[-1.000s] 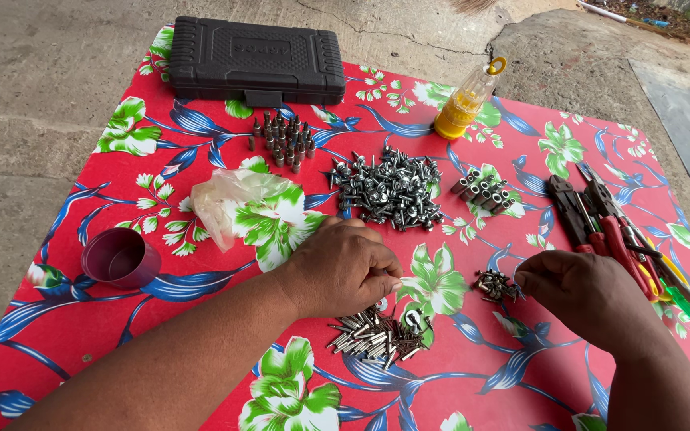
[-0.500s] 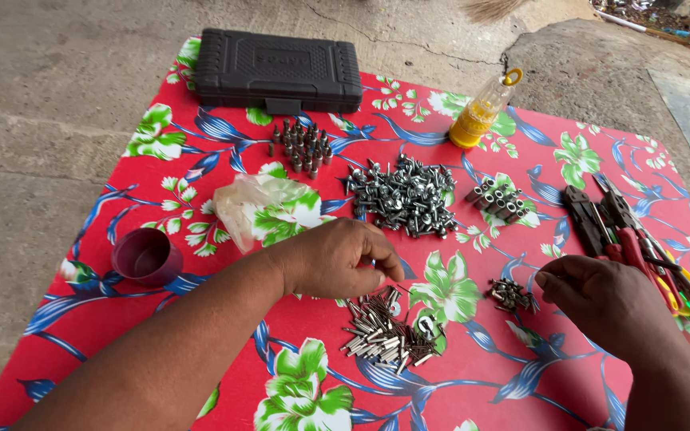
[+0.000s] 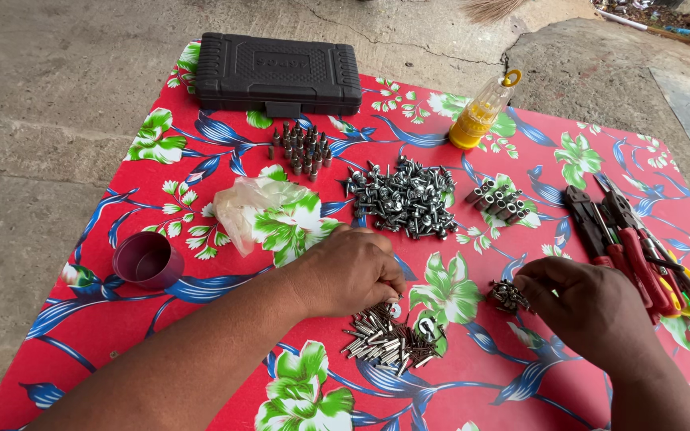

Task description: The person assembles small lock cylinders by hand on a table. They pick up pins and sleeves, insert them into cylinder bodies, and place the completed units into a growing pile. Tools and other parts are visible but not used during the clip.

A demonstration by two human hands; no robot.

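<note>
Red cloth (image 3: 105, 335) printed with green-and-white flowers and blue leaves. Black case (image 3: 278, 73). Clear bottle (image 3: 479, 113) with yellow liquid and a yellow ring cap. Maroon cup (image 3: 148, 260). Clear plastic bag (image 3: 257, 209). Silver screws (image 3: 402, 198). Silver pins (image 3: 383, 342). Dark bits (image 3: 300, 147). Pliers (image 3: 624, 247) with black heads and red handles. Grey concrete floor (image 3: 49, 104).

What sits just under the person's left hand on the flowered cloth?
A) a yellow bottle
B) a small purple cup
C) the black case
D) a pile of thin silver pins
D: the left hand rests right over the pile of thin silver pins, fingertips at its top edge.
</note>
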